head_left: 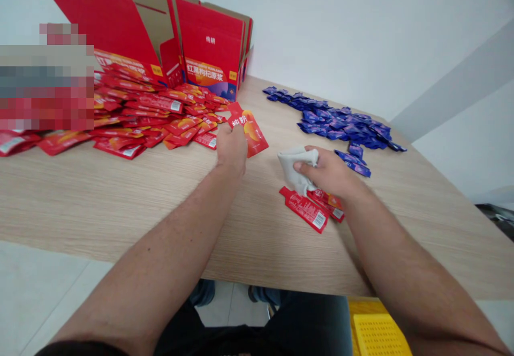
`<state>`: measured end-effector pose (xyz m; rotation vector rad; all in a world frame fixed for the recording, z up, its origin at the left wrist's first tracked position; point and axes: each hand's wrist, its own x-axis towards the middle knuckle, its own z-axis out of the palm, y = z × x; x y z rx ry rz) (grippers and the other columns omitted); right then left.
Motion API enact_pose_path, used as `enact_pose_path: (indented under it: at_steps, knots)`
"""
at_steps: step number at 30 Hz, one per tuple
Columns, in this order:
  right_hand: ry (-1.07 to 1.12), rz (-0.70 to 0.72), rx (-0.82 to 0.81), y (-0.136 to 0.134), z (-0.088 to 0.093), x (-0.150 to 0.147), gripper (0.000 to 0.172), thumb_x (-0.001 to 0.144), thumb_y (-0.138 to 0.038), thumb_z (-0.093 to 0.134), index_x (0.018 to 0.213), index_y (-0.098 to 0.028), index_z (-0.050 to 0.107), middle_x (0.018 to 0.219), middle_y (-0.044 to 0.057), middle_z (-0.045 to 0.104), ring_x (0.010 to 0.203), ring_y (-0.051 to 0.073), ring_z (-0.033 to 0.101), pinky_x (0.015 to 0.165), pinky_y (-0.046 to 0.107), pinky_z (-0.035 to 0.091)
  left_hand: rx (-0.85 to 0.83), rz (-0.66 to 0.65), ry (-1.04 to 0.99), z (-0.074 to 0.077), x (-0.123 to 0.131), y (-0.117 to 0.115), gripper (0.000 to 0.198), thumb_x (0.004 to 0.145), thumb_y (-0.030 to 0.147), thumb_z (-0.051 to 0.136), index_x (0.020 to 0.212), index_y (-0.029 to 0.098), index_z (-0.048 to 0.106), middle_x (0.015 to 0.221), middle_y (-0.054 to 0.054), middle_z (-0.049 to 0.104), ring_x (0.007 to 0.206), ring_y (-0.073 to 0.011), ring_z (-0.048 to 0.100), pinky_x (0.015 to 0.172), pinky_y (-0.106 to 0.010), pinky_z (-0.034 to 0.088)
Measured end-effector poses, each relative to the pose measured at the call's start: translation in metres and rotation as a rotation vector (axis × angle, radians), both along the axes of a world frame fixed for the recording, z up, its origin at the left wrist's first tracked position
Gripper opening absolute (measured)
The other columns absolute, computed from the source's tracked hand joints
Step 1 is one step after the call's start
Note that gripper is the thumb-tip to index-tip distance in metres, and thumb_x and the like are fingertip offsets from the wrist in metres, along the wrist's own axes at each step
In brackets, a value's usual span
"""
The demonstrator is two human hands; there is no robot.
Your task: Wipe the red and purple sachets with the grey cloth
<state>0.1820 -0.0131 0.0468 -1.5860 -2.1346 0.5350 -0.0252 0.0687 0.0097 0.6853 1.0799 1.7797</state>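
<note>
My left hand [232, 147] is closed on a red pouch [254, 134] with an orange print, holding it above the table in front of the heap of red pouches. My right hand [327, 168] grips a folded white cloth [296, 166], with the thumb pressed on top. Beneath the cloth and hand lie a red pouch with its barcode side up [303, 210] and another red pouch [332, 206], partly covered. A few blue pouches [355, 160] rest just beyond my right hand.
A big heap of red pouches [140, 107] covers the table's left side, before open red cartons [211, 40] by the wall. Blue pouches [337, 123] spread across the back right. A yellow plastic basket [379, 334] stands below the table edge [281, 281]. A blurred patch hides the far left.
</note>
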Motion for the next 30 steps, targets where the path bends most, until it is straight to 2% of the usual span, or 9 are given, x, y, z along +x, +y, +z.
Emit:
enact_pose_path:
  at_steps: [2,4,7,10,15,18,21,26,30]
  knots:
    - [0.345,0.165,-0.326,-0.030,0.001,0.013,0.041,0.091,-0.053,0.066,0.114,-0.019,0.067,0.087,0.005,0.076,0.069,0.021,0.070,0.061,0.032,0.055,0.014,-0.001,-0.003,0.001,0.000,0.000,0.022,0.082,0.017,0.058,0.070,0.022,0.040,0.058,0.006,0.043,0.047,-0.0078,0.041,0.044,-0.018,0.032]
    - [0.468,0.342,-0.519,-0.055,-0.004,0.022,0.045,0.088,-0.054,0.073,0.115,-0.018,0.069,0.091,0.005,0.075,0.073,0.019,0.070,0.062,0.030,0.056,0.027,-0.011,-0.008,0.001,0.001,0.000,0.022,0.081,0.015,0.057,0.069,0.022,0.040,0.058,0.005,0.043,0.046,-0.0081,0.041,0.044,-0.018,0.031]
    - [0.484,0.412,-0.650,-0.074,-0.020,0.029,0.039,0.090,-0.050,0.074,0.111,-0.018,0.070,0.091,0.005,0.074,0.075,0.017,0.069,0.061,0.026,0.055,0.038,-0.044,-0.031,0.003,0.004,-0.004,0.023,0.081,0.011,0.053,0.067,0.022,0.039,0.056,0.005,0.042,0.044,-0.0083,0.040,0.042,-0.019,0.030]
    - [0.487,0.365,-0.662,-0.073,-0.035,0.035,0.039,0.089,-0.052,0.074,0.108,-0.017,0.070,0.089,0.004,0.073,0.074,0.016,0.067,0.061,0.025,0.054,0.053,-0.083,-0.059,0.004,0.007,-0.007,0.020,0.080,0.008,0.050,0.068,0.021,0.043,0.055,0.005,0.043,0.043,-0.0088,0.041,0.042,-0.019,0.032]
    - [0.476,0.111,-0.560,-0.050,-0.044,0.051,0.046,0.077,-0.058,0.081,0.099,-0.019,0.072,0.079,0.002,0.072,0.066,0.017,0.065,0.058,0.028,0.052,-0.028,-0.199,0.000,0.003,0.011,-0.011,0.013,0.080,0.010,0.054,0.074,0.021,0.049,0.058,0.005,0.051,0.046,-0.0103,0.049,0.046,-0.019,0.039]
    - [0.455,-0.051,-0.484,-0.033,-0.042,0.063,0.047,0.071,-0.058,0.084,0.093,-0.019,0.070,0.071,0.002,0.071,0.058,0.018,0.063,0.052,0.028,0.049,-0.180,-0.358,0.110,0.000,0.017,-0.017,0.011,0.081,0.010,0.055,0.081,0.020,0.055,0.067,0.002,0.061,0.051,-0.0136,0.059,0.049,-0.022,0.047]
    - [0.472,-0.123,-0.385,-0.019,-0.032,0.072,0.045,0.073,-0.056,0.082,0.096,-0.020,0.068,0.075,0.002,0.073,0.059,0.018,0.064,0.053,0.029,0.049,-0.231,-0.506,0.271,-0.011,0.026,-0.026,0.015,0.080,0.009,0.062,0.089,0.020,0.061,0.076,-0.001,0.068,0.059,-0.0169,0.065,0.051,-0.025,0.050]
    - [0.287,-0.204,0.036,-0.010,-0.008,0.057,0.037,0.083,-0.045,0.072,0.111,-0.021,0.067,0.088,0.004,0.076,0.072,0.023,0.068,0.063,0.034,0.053,-0.204,-0.627,0.510,-0.032,0.039,-0.035,0.008,0.079,0.014,0.069,0.082,0.020,0.065,0.073,-0.003,0.068,0.059,-0.0170,0.064,0.048,-0.023,0.047]
    - [-0.040,-0.131,0.454,-0.006,-0.010,0.026,0.026,0.087,-0.028,0.066,0.112,-0.019,0.070,0.106,0.011,0.073,0.100,0.029,0.067,0.090,0.044,0.052,-0.218,-0.666,0.527,-0.032,0.042,-0.040,0.019,0.088,0.022,0.060,0.069,0.020,0.061,0.063,-0.003,0.062,0.051,-0.0161,0.058,0.047,-0.024,0.045]
